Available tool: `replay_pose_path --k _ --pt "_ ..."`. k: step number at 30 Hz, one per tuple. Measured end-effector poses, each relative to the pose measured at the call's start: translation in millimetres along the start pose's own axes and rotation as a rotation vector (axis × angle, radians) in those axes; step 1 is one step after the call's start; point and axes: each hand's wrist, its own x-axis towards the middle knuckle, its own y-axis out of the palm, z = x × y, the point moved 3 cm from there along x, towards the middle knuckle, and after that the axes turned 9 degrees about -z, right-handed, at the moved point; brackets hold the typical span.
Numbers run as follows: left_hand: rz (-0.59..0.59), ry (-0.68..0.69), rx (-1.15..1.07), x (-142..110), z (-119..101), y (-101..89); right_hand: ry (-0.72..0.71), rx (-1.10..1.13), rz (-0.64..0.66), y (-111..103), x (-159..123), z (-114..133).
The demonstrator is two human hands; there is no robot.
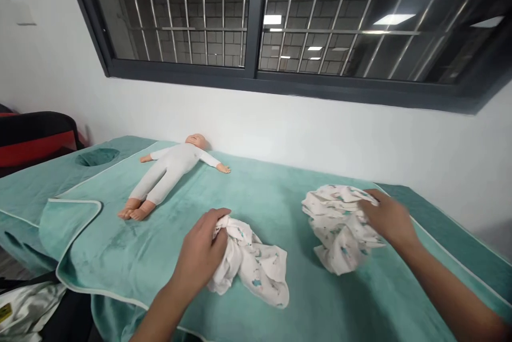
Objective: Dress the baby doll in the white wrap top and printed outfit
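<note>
My left hand (204, 248) is closed on a crumpled white baby garment (262, 267) printed with small teal and dark figures, part of which lies on the green covered bed. My right hand (388, 216) grips a second bunched-up white printed cloth (340, 224), seemingly baby clothing too, held just above the bed; its exact kind is hidden by the folds. Farther back on the left, a baby doll (172, 168) in a white body suit lies on its back, arms spread, apart from both hands.
A green plush cover (260, 182) lies over the bed, its left corner folded. The bed's face hole (98, 157) is at left. Behind stand a white wall (280, 134) and a barred window (256, 72). A black-and-red chair (38, 139) and white fabric (30, 304) flank the left side.
</note>
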Motion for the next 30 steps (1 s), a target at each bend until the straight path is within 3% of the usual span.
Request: replay_pose_path --k 2,4,8,12,15,17,21,23,26,28,30 --pt "0.046 -0.092 -0.028 3 -1 -2.0 0.064 -0.06 -0.058 -24 -4 -20" --pt "0.089 -0.164 -0.063 3 -3 0.2 0.073 -0.124 -0.043 -32 -14 -31" --pt "0.146 -0.332 -0.216 -3 -8 2.8 -0.062 -0.104 0.137 -7 -42 -29" --pt "0.101 -0.55 -0.654 -8 -8 -6.2 -0.129 0.112 0.116 10 -58 -5" --pt "0.039 -0.639 -1.012 -7 -15 -11.2 -0.159 0.235 -0.042 -9 -63 28" --pt "0.005 -0.649 -1.142 -7 -25 -9.6 -0.176 0.355 -0.055 -30 -74 61" --pt "0.055 -0.509 -1.262 -15 -59 -0.2 -0.319 0.741 0.39 -61 -121 148" --pt "0.192 -0.383 -1.202 -23 -74 2.0 -0.439 0.859 0.451 -71 -141 186" --pt "0.344 -0.131 -0.865 -33 -82 -2.9 -0.488 0.824 0.426 -72 -149 217" --pt "0.245 0.156 -0.584 -33 -82 -11.8 -0.516 0.799 0.35 -72 -144 223" --pt "0.02 0.452 -0.326 -30 -82 -21.4 -0.545 0.837 0.32 -76 -138 222"
